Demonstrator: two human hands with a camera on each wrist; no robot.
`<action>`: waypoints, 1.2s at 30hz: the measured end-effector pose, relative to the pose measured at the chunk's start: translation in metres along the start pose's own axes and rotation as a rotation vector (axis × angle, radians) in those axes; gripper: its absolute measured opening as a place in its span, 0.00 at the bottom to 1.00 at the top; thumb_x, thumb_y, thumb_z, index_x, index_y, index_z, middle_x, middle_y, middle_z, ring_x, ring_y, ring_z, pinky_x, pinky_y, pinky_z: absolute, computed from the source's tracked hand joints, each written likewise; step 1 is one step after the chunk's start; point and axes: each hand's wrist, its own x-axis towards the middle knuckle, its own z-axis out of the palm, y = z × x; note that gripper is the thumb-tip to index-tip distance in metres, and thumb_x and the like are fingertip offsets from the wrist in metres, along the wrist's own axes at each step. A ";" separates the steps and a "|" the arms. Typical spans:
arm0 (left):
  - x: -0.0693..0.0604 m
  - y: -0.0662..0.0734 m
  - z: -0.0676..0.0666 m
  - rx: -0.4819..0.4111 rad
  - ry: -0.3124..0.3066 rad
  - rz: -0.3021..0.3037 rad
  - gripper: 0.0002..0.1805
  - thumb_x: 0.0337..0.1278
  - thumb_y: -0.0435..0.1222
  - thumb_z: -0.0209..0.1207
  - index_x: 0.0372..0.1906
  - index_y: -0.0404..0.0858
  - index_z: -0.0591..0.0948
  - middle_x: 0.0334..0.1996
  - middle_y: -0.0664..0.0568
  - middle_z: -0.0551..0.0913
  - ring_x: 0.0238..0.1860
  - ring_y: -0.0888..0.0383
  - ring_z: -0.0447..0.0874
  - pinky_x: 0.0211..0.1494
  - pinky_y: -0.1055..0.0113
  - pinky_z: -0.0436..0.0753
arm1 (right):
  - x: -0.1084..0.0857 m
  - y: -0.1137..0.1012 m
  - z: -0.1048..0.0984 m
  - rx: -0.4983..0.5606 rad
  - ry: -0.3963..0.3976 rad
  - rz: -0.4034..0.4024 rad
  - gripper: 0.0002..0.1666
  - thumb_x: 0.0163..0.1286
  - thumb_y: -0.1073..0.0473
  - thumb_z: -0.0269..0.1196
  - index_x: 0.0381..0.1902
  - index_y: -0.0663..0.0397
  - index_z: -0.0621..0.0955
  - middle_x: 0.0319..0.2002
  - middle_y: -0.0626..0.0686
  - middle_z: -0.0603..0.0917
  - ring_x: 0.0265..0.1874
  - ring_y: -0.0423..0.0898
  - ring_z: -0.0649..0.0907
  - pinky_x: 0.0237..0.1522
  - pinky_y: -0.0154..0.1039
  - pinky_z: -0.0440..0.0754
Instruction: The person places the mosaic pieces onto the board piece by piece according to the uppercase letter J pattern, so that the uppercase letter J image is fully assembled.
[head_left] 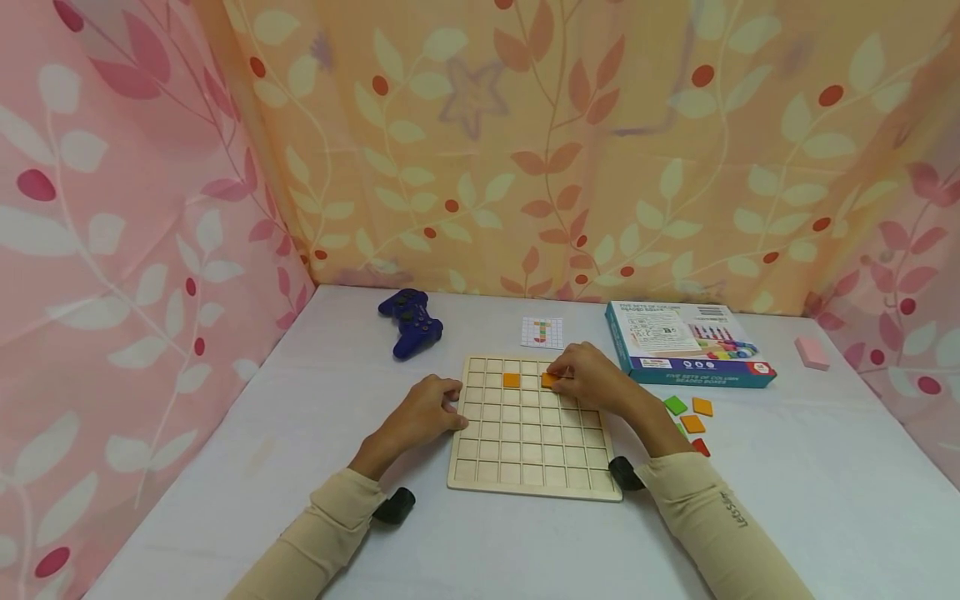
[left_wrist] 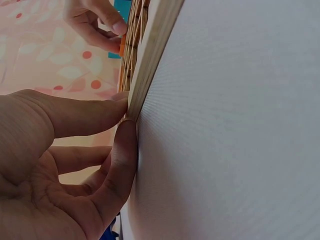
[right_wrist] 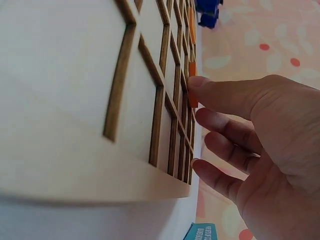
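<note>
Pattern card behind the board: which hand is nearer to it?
The right hand: it is just in front of the card, slightly to its right, at an orange tile. The left hand is farther, front-left of the card, at the left edge of the board.

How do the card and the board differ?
The card is white and small; the board is pale wood and far larger. The card shows a coloured pattern; the board has an orange tile on it. The card lies untouched; the board's edge is touched by the left grip. Both show a grid.
</note>
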 end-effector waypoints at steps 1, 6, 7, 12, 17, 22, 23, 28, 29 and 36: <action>0.000 0.000 0.000 -0.001 -0.001 -0.004 0.35 0.54 0.28 0.75 0.68 0.24 0.78 0.49 0.44 0.82 0.43 0.56 0.79 0.48 0.62 0.80 | 0.000 0.000 0.000 0.002 0.000 -0.003 0.14 0.69 0.61 0.73 0.51 0.62 0.91 0.44 0.54 0.88 0.46 0.52 0.80 0.54 0.49 0.77; 0.001 0.000 0.000 0.001 0.003 -0.006 0.35 0.53 0.28 0.76 0.68 0.24 0.78 0.49 0.44 0.81 0.43 0.56 0.79 0.48 0.62 0.80 | 0.002 -0.002 0.000 0.017 -0.024 0.008 0.15 0.69 0.61 0.73 0.51 0.62 0.91 0.44 0.54 0.89 0.46 0.51 0.80 0.54 0.49 0.78; 0.001 0.000 0.000 0.001 0.002 -0.005 0.35 0.53 0.28 0.76 0.67 0.24 0.78 0.48 0.44 0.81 0.43 0.55 0.79 0.48 0.62 0.80 | 0.002 -0.002 0.000 0.019 -0.030 0.015 0.15 0.69 0.61 0.73 0.51 0.62 0.91 0.44 0.54 0.89 0.46 0.51 0.81 0.54 0.50 0.79; 0.000 0.000 0.000 0.006 -0.001 0.001 0.35 0.53 0.28 0.76 0.67 0.24 0.79 0.48 0.44 0.81 0.43 0.55 0.79 0.47 0.63 0.79 | 0.000 -0.002 -0.002 0.046 -0.060 0.052 0.16 0.70 0.61 0.72 0.53 0.61 0.90 0.46 0.53 0.89 0.48 0.51 0.81 0.57 0.50 0.79; 0.000 0.001 -0.001 0.004 -0.003 -0.008 0.35 0.53 0.28 0.76 0.67 0.24 0.78 0.49 0.43 0.81 0.43 0.55 0.79 0.46 0.64 0.79 | -0.005 -0.001 -0.005 0.087 -0.050 0.053 0.17 0.70 0.61 0.71 0.54 0.61 0.90 0.44 0.52 0.89 0.44 0.49 0.81 0.52 0.47 0.80; 0.000 0.001 -0.001 0.007 0.001 -0.007 0.35 0.53 0.28 0.76 0.67 0.24 0.79 0.48 0.44 0.81 0.43 0.55 0.79 0.47 0.62 0.80 | -0.015 0.004 -0.011 0.106 -0.032 0.043 0.17 0.72 0.61 0.70 0.55 0.61 0.89 0.41 0.50 0.87 0.42 0.47 0.81 0.48 0.44 0.81; 0.000 0.001 -0.001 0.004 0.001 -0.009 0.34 0.53 0.28 0.76 0.66 0.24 0.79 0.47 0.44 0.81 0.43 0.55 0.79 0.47 0.62 0.80 | -0.018 0.004 -0.014 0.112 -0.033 0.047 0.17 0.72 0.61 0.69 0.56 0.62 0.89 0.40 0.50 0.87 0.42 0.48 0.81 0.48 0.44 0.81; 0.000 0.001 0.001 0.002 0.002 -0.018 0.34 0.54 0.28 0.76 0.67 0.25 0.79 0.47 0.44 0.81 0.43 0.55 0.79 0.50 0.60 0.80 | -0.037 0.007 -0.025 0.110 -0.021 0.087 0.18 0.74 0.59 0.69 0.58 0.59 0.88 0.42 0.49 0.86 0.45 0.48 0.80 0.49 0.45 0.80; -0.001 0.001 0.001 0.003 0.001 -0.019 0.35 0.54 0.28 0.76 0.67 0.24 0.79 0.47 0.44 0.81 0.43 0.55 0.79 0.49 0.60 0.80 | -0.042 0.008 -0.027 0.104 -0.015 0.093 0.18 0.74 0.59 0.69 0.58 0.59 0.88 0.43 0.49 0.86 0.45 0.48 0.80 0.50 0.45 0.80; 0.000 0.001 0.001 0.011 -0.001 -0.025 0.35 0.54 0.29 0.75 0.68 0.24 0.78 0.49 0.44 0.81 0.43 0.56 0.79 0.46 0.63 0.80 | -0.071 0.021 -0.041 0.057 -0.001 0.141 0.20 0.73 0.59 0.71 0.60 0.57 0.87 0.46 0.51 0.87 0.47 0.50 0.82 0.54 0.51 0.84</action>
